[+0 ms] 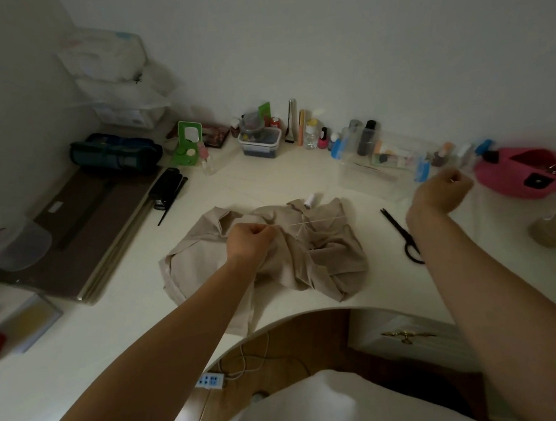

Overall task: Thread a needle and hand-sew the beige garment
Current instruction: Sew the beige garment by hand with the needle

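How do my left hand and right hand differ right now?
The left hand rests low on the beige garment, gripping its fabric; the right hand is raised off to the side, seemingly holding the thread taut. The left hand looks sharp, the right hand blurred. Both have curled fingers.

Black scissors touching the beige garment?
Apart. The head view shows a strip of bare white table between the scissors and the right edge of the garment.

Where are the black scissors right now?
Head view: the black scissors lie on the white table, just right of the crumpled beige garment, beside the right forearm.
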Available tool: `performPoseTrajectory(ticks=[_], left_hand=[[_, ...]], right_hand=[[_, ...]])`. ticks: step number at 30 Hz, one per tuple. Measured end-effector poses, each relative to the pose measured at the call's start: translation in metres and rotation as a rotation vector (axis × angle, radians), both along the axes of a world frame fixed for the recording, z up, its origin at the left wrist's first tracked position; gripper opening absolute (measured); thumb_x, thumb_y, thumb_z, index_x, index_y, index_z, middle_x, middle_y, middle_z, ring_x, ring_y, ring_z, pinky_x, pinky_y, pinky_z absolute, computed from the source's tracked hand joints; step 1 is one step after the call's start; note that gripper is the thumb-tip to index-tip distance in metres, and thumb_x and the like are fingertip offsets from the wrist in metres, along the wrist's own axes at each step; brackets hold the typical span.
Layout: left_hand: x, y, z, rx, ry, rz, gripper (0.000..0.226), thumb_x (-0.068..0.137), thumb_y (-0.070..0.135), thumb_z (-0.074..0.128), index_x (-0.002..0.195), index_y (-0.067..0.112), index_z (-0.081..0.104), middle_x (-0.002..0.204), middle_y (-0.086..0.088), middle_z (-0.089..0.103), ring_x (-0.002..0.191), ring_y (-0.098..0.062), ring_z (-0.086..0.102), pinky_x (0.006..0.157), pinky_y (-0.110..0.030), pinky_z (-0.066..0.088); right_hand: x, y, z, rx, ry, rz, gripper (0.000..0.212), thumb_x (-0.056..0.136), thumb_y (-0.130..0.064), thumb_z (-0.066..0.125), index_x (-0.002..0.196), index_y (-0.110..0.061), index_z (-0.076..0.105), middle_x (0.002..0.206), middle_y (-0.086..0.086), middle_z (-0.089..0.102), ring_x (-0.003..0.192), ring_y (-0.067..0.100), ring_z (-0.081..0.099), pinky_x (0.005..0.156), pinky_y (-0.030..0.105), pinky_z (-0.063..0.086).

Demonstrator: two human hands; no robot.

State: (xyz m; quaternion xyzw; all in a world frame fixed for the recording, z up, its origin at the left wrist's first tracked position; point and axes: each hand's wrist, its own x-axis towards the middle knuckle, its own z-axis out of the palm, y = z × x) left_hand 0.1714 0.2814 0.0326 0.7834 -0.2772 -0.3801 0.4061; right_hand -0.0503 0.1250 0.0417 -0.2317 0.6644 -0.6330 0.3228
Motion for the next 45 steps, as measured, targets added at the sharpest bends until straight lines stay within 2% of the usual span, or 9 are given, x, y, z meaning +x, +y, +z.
performPoseTrajectory(ticks=[2, 8, 12, 20, 26, 31, 34, 38, 45], left_hand=[[-0.001, -0.002, 0.000, -0.002, 0.004, -0.004, 0.024, 0.092, 0.024, 0.061, 0.090, 0.003, 0.073, 0.083, -0.010, 0.065, 0.077, -0.020, 0.057, 0.084, -0.039, 0.055], [-0.003, -0.003, 0.002, 0.001, 0.011, -0.032, 0.016, 0.092, 0.025, 0.063, 0.083, 0.014, 0.071, 0.077, 0.000, 0.062, 0.077, -0.015, 0.056, 0.083, -0.034, 0.053], [-0.001, -0.001, 0.003, -0.008, -0.001, -0.042, 0.017, 0.092, 0.025, 0.062, 0.090, 0.011, 0.072, 0.077, 0.001, 0.061, 0.072, -0.010, 0.055, 0.075, -0.028, 0.052], [-0.002, 0.001, 0.005, 0.000, 0.020, -0.099, 0.020, 0.090, 0.028, 0.065, 0.092, 0.010, 0.072, 0.078, -0.001, 0.063, 0.070, -0.009, 0.055, 0.060, -0.017, 0.046], [-0.002, 0.002, 0.003, -0.009, 0.018, -0.099, 0.018, 0.092, 0.026, 0.062, 0.089, 0.011, 0.072, 0.082, -0.005, 0.065, 0.075, -0.013, 0.058, 0.071, -0.024, 0.051], [0.003, 0.005, 0.001, -0.011, -0.005, -0.045, 0.022, 0.092, 0.024, 0.062, 0.071, 0.018, 0.065, 0.078, -0.005, 0.060, 0.073, -0.015, 0.053, 0.081, -0.035, 0.053], [0.004, 0.005, 0.000, -0.013, 0.001, -0.021, 0.024, 0.092, 0.022, 0.061, 0.068, 0.020, 0.064, 0.073, -0.001, 0.059, 0.071, -0.013, 0.052, 0.081, -0.033, 0.052], [0.001, 0.003, 0.002, -0.025, 0.006, -0.039, 0.020, 0.092, 0.023, 0.062, 0.075, 0.016, 0.068, 0.077, -0.005, 0.061, 0.072, -0.014, 0.053, 0.080, -0.033, 0.052], [0.000, 0.001, 0.002, -0.019, -0.015, -0.053, 0.018, 0.091, 0.025, 0.063, 0.085, 0.010, 0.072, 0.080, -0.007, 0.062, 0.069, -0.013, 0.053, 0.081, -0.036, 0.053]], right_hand=[[-0.005, -0.004, -0.003, 0.014, 0.089, 0.133, 0.016, 0.098, -0.015, 0.049, 0.100, -0.005, 0.061, 0.084, 0.000, 0.054, 0.073, 0.011, 0.052, 0.064, 0.021, 0.042], [0.049, 0.047, 0.020, 0.043, 0.505, 1.291, 0.008, 0.091, -0.019, 0.068, 0.099, -0.018, 0.070, 0.062, -0.017, 0.058, 0.050, -0.005, 0.051, 0.051, 0.007, 0.038], [0.069, 0.065, 0.010, 0.039, 0.664, 1.518, 0.007, 0.085, -0.021, 0.074, 0.091, -0.023, 0.071, 0.068, -0.014, 0.062, 0.064, 0.005, 0.057, 0.066, 0.025, 0.047], [0.083, 0.082, -0.010, 0.045, 0.728, 1.521, 0.001, 0.093, -0.024, 0.065, 0.093, -0.024, 0.064, 0.060, -0.008, 0.051, 0.053, 0.005, 0.045, 0.058, 0.018, 0.039], [0.076, 0.074, -0.008, 0.047, 0.634, 1.390, 0.004, 0.094, -0.019, 0.062, 0.094, -0.015, 0.065, 0.072, -0.006, 0.063, 0.066, 0.007, 0.058, 0.064, 0.018, 0.045], [0.043, 0.033, -0.012, 0.084, 0.094, 0.510, 0.001, 0.093, -0.015, 0.058, 0.093, -0.015, 0.060, 0.091, 0.003, 0.061, 0.074, 0.015, 0.055, 0.063, 0.025, 0.043], [0.020, 0.021, -0.015, 0.127, 0.111, 0.173, 0.012, 0.096, -0.016, 0.054, 0.106, -0.012, 0.059, 0.102, 0.005, 0.060, 0.085, 0.016, 0.055, 0.072, 0.026, 0.044], [0.036, 0.039, -0.010, 0.082, 0.241, 0.585, 0.035, 0.093, -0.004, 0.055, 0.127, -0.012, 0.054, 0.103, -0.001, 0.058, 0.072, 0.007, 0.051, 0.062, 0.016, 0.045], [0.078, 0.075, -0.007, -0.075, 0.588, 1.438, 0.006, 0.091, -0.019, 0.067, 0.098, -0.020, 0.066, 0.049, -0.015, 0.042, 0.049, 0.004, 0.038, 0.054, 0.019, 0.036]])
